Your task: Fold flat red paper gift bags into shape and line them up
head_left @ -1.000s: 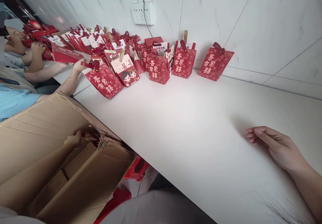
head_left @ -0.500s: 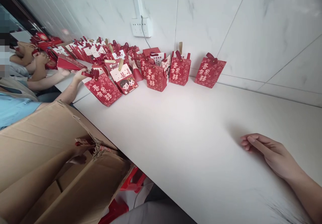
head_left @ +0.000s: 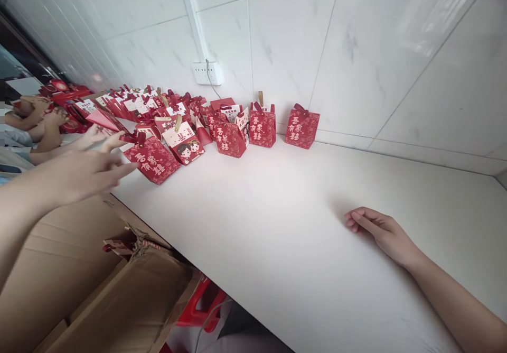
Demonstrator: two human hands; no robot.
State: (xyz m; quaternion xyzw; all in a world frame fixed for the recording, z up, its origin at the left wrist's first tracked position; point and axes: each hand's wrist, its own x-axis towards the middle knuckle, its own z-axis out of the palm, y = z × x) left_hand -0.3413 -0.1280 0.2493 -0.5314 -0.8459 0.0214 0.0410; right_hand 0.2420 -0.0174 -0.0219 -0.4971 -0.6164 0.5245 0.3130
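Note:
My left hand (head_left: 89, 173) is lifted above the cardboard box (head_left: 119, 295), fingers spread and holding nothing. Its fingertips point toward a tilted red gift bag (head_left: 151, 160) at the near end of a long row of red gift bags (head_left: 233, 131) set along the wall. My right hand (head_left: 378, 231) lies on the white table (head_left: 277, 226), fingers stretched loosely to the left, with nothing in it. The nearest bag to it is an upright red one (head_left: 302, 127), well apart.
Other people's hands (head_left: 85, 137) and forearms (head_left: 37, 118) work among the bags at the far left. A wall socket (head_left: 206, 73) with a cable sits above the row. A red stool (head_left: 204, 305) stands under the table edge beside the box.
My left hand has come up out of the cardboard box and now hovers open near the tilted bag. The view swung up and right; my right hand stays resting on the table.

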